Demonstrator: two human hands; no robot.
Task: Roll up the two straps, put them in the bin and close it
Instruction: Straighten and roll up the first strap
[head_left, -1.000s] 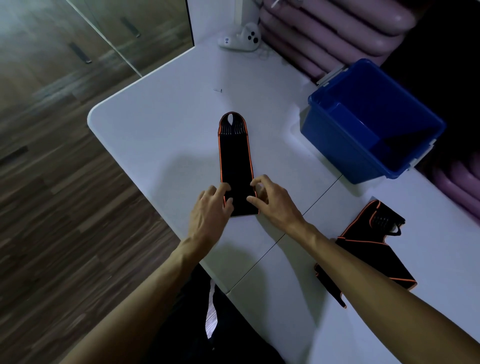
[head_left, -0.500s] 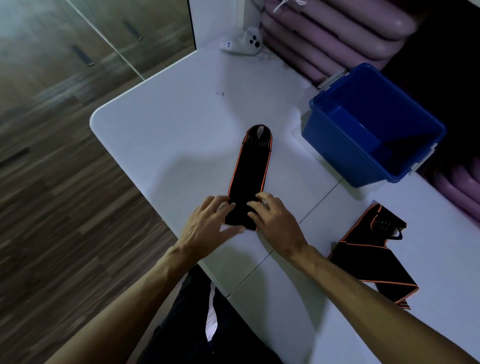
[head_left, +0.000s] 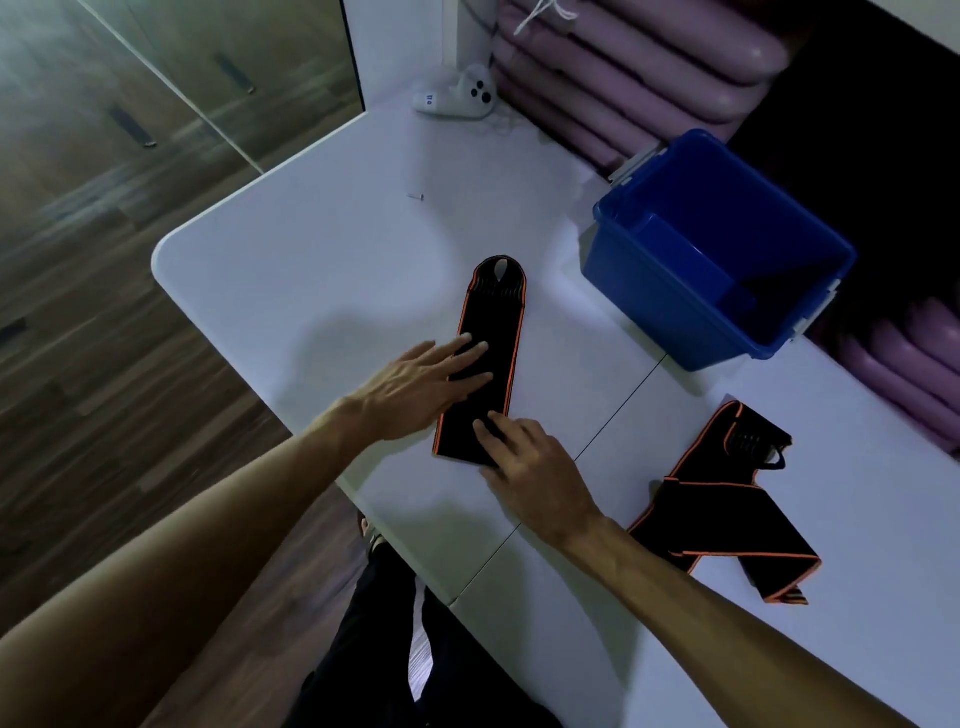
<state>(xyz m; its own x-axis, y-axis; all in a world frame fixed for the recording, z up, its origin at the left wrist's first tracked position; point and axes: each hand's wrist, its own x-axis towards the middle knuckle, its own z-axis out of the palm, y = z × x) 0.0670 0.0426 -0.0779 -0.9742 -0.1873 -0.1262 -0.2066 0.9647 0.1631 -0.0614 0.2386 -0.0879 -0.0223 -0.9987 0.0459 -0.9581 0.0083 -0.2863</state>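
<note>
A black strap with orange edging (head_left: 493, 322) lies flat and straight on the white table (head_left: 311, 270). My left hand (head_left: 415, 389) rests flat on its middle, fingers spread. My right hand (head_left: 530, 462) presses its fingertips on the strap's near end. A second black and orange strap (head_left: 727, 499) lies crumpled at the right, partly behind my right forearm. The open blue bin (head_left: 644, 296) stands at the back right with nothing visible inside.
A white game controller (head_left: 457, 98) sits at the far edge. A small screw (head_left: 415, 196) lies on the table beyond the strap. Stacked purple cushions (head_left: 649, 67) rise behind the bin. The table edge and wood floor are at the left.
My left hand slid forward from the strap's near end onto its middle. The strap shifted slightly and my right hand stays on the near end.
</note>
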